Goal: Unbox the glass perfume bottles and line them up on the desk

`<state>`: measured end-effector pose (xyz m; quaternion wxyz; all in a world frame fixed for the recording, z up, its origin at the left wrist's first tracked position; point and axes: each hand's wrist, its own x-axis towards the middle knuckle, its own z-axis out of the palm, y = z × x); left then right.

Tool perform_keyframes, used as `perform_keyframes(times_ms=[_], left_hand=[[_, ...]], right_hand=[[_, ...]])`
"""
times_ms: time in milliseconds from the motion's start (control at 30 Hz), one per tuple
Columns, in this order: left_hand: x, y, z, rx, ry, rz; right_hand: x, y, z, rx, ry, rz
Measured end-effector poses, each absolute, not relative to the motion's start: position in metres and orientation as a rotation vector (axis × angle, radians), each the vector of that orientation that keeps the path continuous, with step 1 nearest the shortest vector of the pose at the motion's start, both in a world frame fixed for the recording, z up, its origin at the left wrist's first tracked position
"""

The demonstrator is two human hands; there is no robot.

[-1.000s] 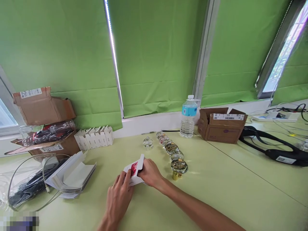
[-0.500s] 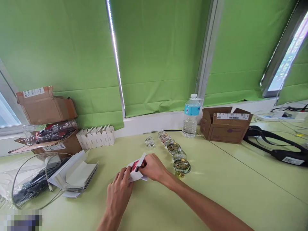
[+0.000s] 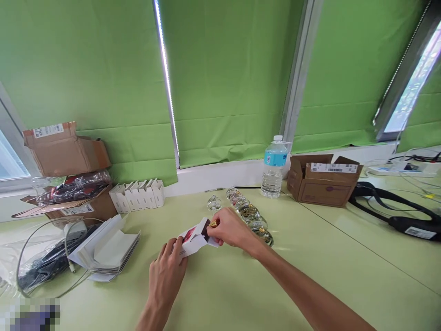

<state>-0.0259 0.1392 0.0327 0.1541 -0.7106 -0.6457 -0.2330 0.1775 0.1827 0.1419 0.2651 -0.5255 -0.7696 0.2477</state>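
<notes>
Box, white pink-printed cardboard, one, gripped in curled left hand; at its open two-o'clock end, one small gold piece pinched in right hand; one clear glass bottle beyond.

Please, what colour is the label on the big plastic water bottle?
The label is light blue; it shows best in the head view.

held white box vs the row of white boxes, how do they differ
The held box is tilted in the left hand; the box row stands upright on the table. The held box shows a red patch; the box row shows white sides with small print. Both are white.
</notes>
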Motion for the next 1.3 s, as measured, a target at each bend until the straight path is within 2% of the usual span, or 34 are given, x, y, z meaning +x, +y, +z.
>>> perform_keyframes(times_ms=[267, 833, 1033, 1300], left_hand=[[-0.018, 0.140, 0.040, -2.162, -1.551, -0.935], [-0.033, 0.146, 0.041, -2.111, -1.704, -0.834], [-0.040, 0.155, 0.023, -2.059, -1.781, -0.828], [-0.007, 0.137, 0.033, -2.439, -1.641, -1.154]], right_hand=[[0.162, 0.175, 0.133, -1.352, -2.068, 0.702], [0.197, 0.174, 0.167, -1.511, -2.063, 0.674], [0.200, 0.186, 0.142, -1.587, -2.209, 0.563], [0.184, 0.180, 0.123, -1.615, -2.416, 0.436]])
